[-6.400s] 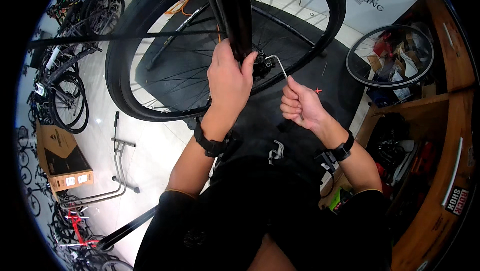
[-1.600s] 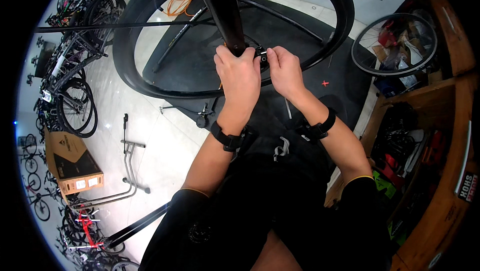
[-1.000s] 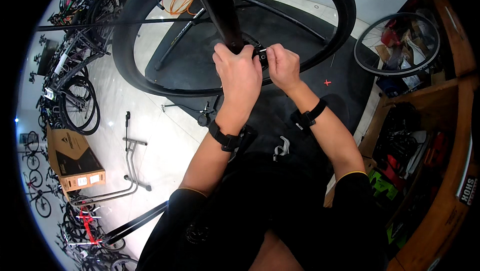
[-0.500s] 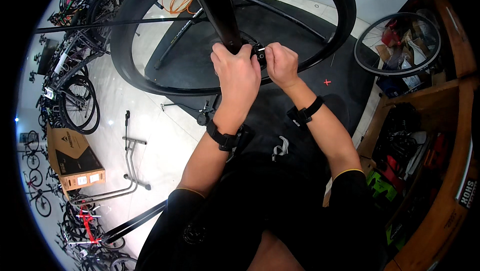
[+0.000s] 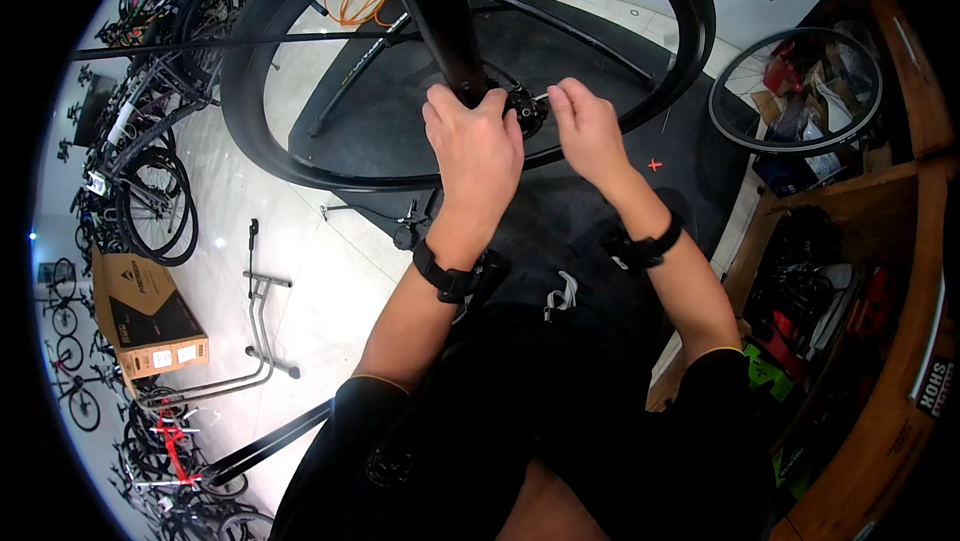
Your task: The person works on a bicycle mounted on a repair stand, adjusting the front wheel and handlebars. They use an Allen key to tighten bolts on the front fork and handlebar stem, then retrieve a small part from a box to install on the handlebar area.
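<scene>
A bicycle wheel with a black rim and tyre [image 5: 695, 21] fills the upper middle, with a broad black fork leg [image 5: 432, 6] running down to its hub. My left hand [image 5: 470, 146] is closed round the fork's lower end, its thumb beside a small black brake caliper [image 5: 528, 118]. The fingers' far side is hidden. My right hand [image 5: 590, 131] pinches a thin silvery rod [image 5: 542, 98] at the caliper's right side. Most of the rod is hidden by the fingertips, and its exact kind does not show.
Beneath the wheel lies a black mat [image 5: 690, 191] bearing a small red cross-shaped piece [image 5: 655, 165]. A loose wheel [image 5: 717, 111] stands at the right above a wooden shelf [image 5: 850, 196]. A metal floor stand [image 5: 262, 326], cardboard box [image 5: 150, 306] and several bicycles occupy the left.
My right hand has moved right, away from the caliper, with the thin rod still between its fingers, uncovering more of the caliper. My left hand has stayed nearly still.
</scene>
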A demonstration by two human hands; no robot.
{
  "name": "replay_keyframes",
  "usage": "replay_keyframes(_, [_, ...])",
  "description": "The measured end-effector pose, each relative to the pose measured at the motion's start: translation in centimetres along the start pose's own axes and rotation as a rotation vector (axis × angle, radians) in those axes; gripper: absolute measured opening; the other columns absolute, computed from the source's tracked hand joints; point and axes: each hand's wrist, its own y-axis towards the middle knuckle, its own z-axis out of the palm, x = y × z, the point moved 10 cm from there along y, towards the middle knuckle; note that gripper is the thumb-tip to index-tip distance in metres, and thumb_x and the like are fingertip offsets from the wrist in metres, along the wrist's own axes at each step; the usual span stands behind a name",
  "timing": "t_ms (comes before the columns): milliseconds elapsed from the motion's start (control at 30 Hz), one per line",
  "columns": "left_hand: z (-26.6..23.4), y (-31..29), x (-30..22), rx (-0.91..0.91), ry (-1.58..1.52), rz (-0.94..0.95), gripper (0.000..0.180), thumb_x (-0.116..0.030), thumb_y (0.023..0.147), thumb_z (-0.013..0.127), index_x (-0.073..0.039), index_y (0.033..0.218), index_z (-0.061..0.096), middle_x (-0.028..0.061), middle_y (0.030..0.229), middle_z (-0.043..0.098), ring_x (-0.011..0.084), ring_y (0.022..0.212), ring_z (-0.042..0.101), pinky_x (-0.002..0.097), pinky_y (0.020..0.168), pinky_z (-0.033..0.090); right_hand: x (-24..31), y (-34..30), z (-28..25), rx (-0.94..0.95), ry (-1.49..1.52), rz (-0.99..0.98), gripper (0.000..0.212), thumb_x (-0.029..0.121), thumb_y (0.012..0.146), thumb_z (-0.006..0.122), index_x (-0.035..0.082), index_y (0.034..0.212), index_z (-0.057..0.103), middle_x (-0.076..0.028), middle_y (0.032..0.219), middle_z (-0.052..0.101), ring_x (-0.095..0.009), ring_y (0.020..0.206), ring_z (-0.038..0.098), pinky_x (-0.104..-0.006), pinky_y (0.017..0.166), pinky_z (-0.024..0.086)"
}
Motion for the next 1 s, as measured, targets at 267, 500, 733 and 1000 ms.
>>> replay_keyframes(267, [0.3, 0.0, 0.3, 0.023, 0.052, -0.086, 0.027, -0.018, 0.084, 0.074, -0.012, 0.11, 0.074, 0.019, 0.105, 0.048, 0.0388, 0.099, 0.05, 0.046, 0.085, 0.043, -1.9, 0.5, 2.2, 0.278, 0.357, 0.325, 0.036, 0.024, 0.102, 0.05, -0.003, 0.081, 0.061, -0.009, 0.061, 0.059, -0.017, 0.057, 0.057, -0.0337, 0.058, 0.046])
replay_keyframes(500, [0.0, -0.2, 0.0, -0.021, 0.115, -0.041, 0.027, -0.019, 0.085, 0.073, -0.016, 0.112, 0.074, 0.0186, 0.116, 0.048, 0.0385, 0.106, 0.048, 0.0464, 0.088, 0.042, -2.7, 0.3, 3.0, 0.302, 0.31, 0.457, 0.037, 0.025, 0.101, 0.052, -0.003, 0.079, 0.062, -0.009, 0.062, 0.061, -0.017, 0.056, 0.058, -0.0345, 0.058, 0.047])
replay_keyframes(733, [0.9, 0.2, 0.5, 0.068, 0.035, -0.027, 0.026, -0.017, 0.085, 0.072, -0.015, 0.111, 0.073, 0.0199, 0.113, 0.05, 0.039, 0.104, 0.048, 0.047, 0.088, 0.042, -1.2, -0.3, 3.0, 0.377, 0.427, 0.654, 0.035, 0.024, 0.102, 0.052, 0.001, 0.079, 0.061, -0.004, 0.061, 0.057, -0.013, 0.05, 0.052, -0.0288, 0.046, 0.039])
replay_keyframes(1000, [1.0, 0.4, 0.6, 0.066, 0.01, -0.012, 0.026, -0.015, 0.084, 0.073, -0.011, 0.11, 0.073, 0.022, 0.11, 0.051, 0.0395, 0.103, 0.048, 0.0468, 0.088, 0.042, -1.2, -0.2, 2.9, 0.284, 0.346, 0.628, 0.032, 0.022, 0.101, 0.052, -0.001, 0.081, 0.061, -0.011, 0.066, 0.06, -0.023, 0.056, 0.058, -0.0353, 0.05, 0.042])
